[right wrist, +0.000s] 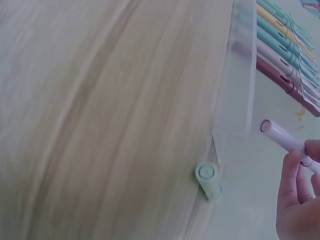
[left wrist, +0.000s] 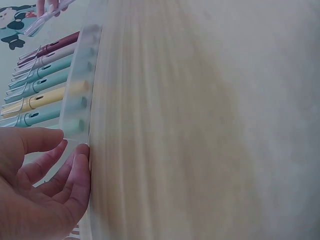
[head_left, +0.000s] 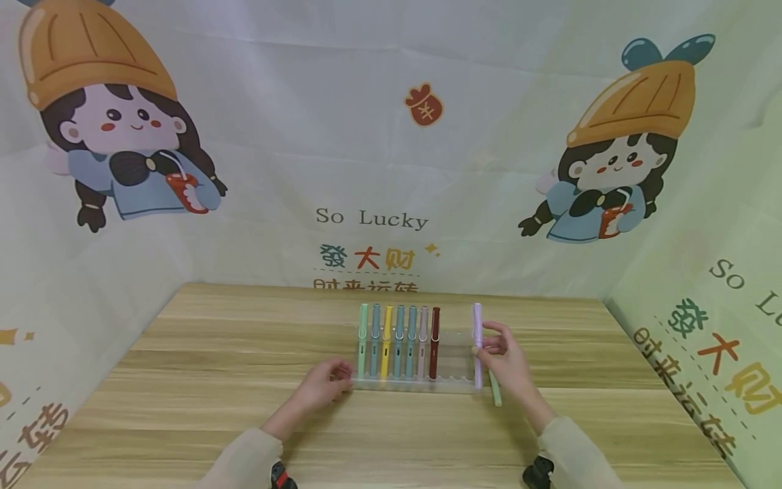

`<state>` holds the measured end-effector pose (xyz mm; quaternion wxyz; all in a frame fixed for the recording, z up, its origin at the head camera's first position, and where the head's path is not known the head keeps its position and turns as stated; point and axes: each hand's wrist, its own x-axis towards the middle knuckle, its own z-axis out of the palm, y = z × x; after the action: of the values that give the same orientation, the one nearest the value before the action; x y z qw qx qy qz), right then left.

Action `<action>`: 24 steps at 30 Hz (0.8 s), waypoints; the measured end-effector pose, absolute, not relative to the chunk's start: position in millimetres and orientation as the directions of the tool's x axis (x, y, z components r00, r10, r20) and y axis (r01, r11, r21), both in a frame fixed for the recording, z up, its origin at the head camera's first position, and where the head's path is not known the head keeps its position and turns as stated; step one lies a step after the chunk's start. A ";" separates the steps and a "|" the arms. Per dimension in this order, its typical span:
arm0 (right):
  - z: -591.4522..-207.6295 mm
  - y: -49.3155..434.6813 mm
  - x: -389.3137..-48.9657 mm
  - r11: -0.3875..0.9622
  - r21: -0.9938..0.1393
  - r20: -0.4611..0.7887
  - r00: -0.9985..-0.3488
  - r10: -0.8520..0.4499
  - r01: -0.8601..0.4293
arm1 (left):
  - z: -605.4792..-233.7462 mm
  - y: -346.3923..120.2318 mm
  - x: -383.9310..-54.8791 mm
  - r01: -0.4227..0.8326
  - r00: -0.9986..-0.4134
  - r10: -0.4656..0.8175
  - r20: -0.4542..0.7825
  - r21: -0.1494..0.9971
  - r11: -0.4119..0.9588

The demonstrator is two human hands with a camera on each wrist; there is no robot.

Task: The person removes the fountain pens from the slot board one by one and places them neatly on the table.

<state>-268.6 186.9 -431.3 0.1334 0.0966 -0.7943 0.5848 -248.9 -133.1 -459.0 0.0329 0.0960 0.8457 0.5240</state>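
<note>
A clear plastic pen rack (head_left: 455, 386) stands on the table, bearing a row of capped pens: light green (head_left: 363, 339), yellow (head_left: 387, 339), several blue (head_left: 400, 339), pale mauve (head_left: 423, 339) and dark red (head_left: 434, 343). At its left end, my left hand (head_left: 330, 380) holds the corner with thumb and curled fingertips (left wrist: 82, 150). My right hand (head_left: 507, 360) pinches a lilac pen (head_left: 478, 319) between thumb and fingers, upright in the head view, over the rack's right end. Beside that end lies a light green pen (right wrist: 207, 175), partly hidden by my right hand in the head view.
The wood-grain table (head_left: 232, 353) reaches back to a printed cloth backdrop (head_left: 275, 136) with cartoon figures and lettering. More cloth hangs at both sides. Between the dark red pen and the lilac one, a stretch of bare rack shows.
</note>
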 end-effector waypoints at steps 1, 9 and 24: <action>-431.6 188.7 -268.9 0.297 -0.904 0.322 -0.947 0.002 -0.307 | -458.9 -133.1 -248.8 0.129 -0.979 0.198 0.046 0.893 0.432; -427.5 200.6 -269.5 0.291 -0.933 0.224 -0.975 0.015 -0.210 | -458.4 -133.2 -248.6 0.134 -0.978 0.203 0.049 0.893 0.429; -452.8 240.6 -284.0 0.330 -0.935 0.138 -0.990 -0.011 -0.133 | -458.9 -132.9 -249.4 0.124 -0.980 0.193 0.041 0.891 0.437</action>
<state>-284.0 240.6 -452.8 0.0531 0.0442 -0.8138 0.5771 -249.4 -132.9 -458.9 0.0334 0.0936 0.8469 0.5224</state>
